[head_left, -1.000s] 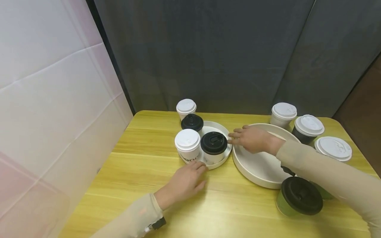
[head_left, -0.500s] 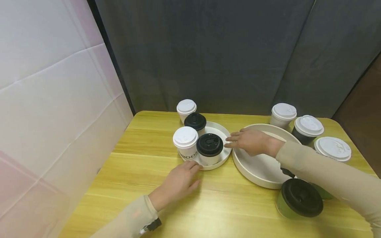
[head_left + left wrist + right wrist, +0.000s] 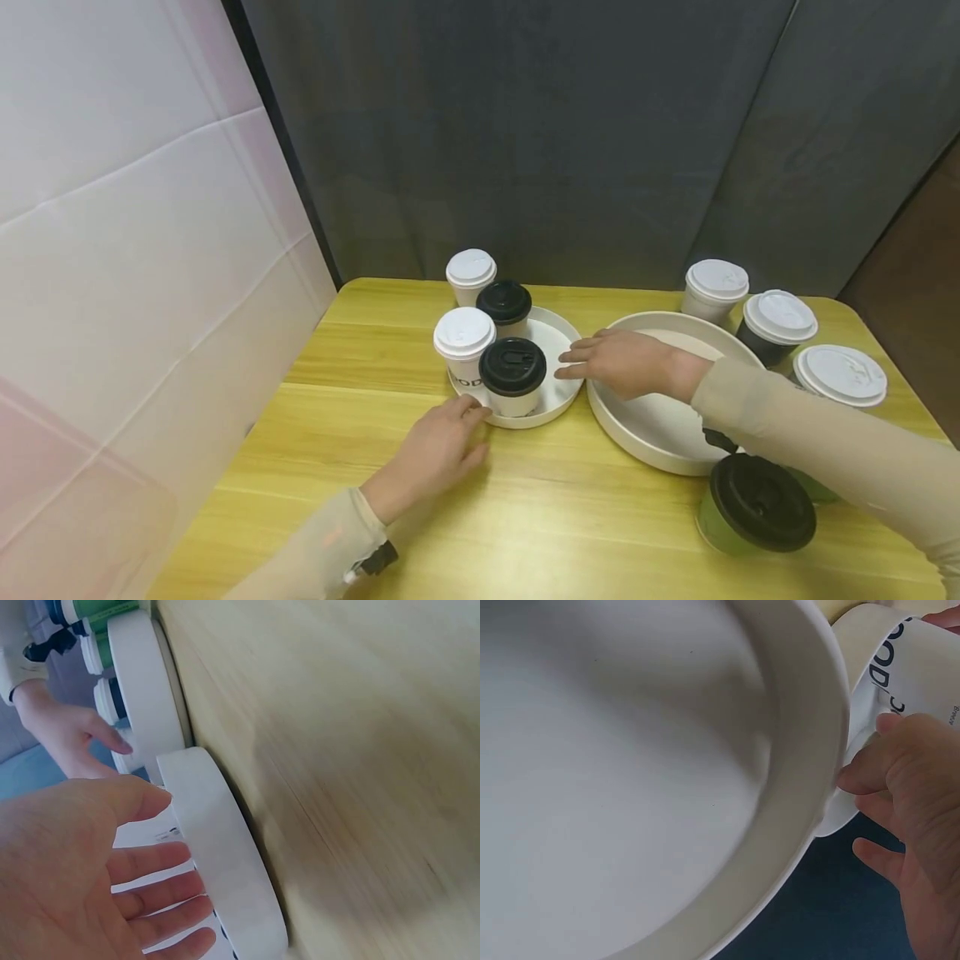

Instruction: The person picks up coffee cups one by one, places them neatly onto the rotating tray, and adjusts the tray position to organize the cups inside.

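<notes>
A small round white tray (image 3: 550, 337) carries two cups with black lids, the front one (image 3: 513, 375) white-bodied and the rear one (image 3: 506, 305) behind it. Beside them on the same tray stands a white cup with a white lid (image 3: 465, 342) and dark lettering. At the tray's front-left edge, my left hand (image 3: 433, 450) has its fingertips on or at the rim; the left wrist view has these fingers (image 3: 161, 892) loosely extended over the rim. My right hand (image 3: 630, 362) reaches across a larger round tray (image 3: 652, 457), fingers outstretched at the small tray's right side.
Behind the small tray stands a white-lidded cup (image 3: 470, 273). Around the large tray's right side are several more lidded cups, including a green one with a black lid (image 3: 757, 504) near the front. A dark curtain (image 3: 510, 142) hangs behind the table.
The small tray has turned clockwise: its front black-lidded cup shifted left, the white-lidded one back, the rear black-lidded one right. My left hand moved left with the rim; my right fingers moved slightly left.
</notes>
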`<state>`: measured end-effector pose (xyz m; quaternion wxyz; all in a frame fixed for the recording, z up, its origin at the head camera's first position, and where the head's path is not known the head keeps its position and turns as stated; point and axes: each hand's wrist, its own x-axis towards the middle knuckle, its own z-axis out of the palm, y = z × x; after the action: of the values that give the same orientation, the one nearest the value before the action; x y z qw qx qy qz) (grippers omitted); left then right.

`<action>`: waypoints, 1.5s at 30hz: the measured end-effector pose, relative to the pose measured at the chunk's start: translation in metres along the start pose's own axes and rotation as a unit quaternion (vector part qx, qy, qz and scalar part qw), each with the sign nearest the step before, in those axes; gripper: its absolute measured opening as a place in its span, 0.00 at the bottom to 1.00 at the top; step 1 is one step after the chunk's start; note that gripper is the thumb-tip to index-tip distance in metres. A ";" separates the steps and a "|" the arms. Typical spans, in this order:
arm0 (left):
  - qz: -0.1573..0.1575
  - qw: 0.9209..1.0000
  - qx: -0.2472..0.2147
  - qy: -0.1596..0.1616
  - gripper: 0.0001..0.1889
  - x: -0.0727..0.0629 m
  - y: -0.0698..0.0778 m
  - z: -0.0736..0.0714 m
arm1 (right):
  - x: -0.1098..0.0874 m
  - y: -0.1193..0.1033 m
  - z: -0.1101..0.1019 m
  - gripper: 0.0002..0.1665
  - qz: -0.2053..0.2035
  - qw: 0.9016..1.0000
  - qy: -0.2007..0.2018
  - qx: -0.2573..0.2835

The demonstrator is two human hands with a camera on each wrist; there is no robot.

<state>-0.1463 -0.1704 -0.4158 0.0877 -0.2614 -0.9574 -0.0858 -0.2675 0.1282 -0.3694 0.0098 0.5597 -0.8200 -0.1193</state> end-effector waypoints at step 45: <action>0.024 0.991 -0.107 0.074 0.17 0.026 0.069 -0.062 | -0.068 -0.019 -0.077 0.32 0.082 0.991 0.080 0.072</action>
<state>-0.1252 -0.1119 -0.3416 0.1315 -0.2847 -0.9272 -0.2049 -0.2129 0.1701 -0.2906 0.0451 0.4974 -0.8663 -0.0138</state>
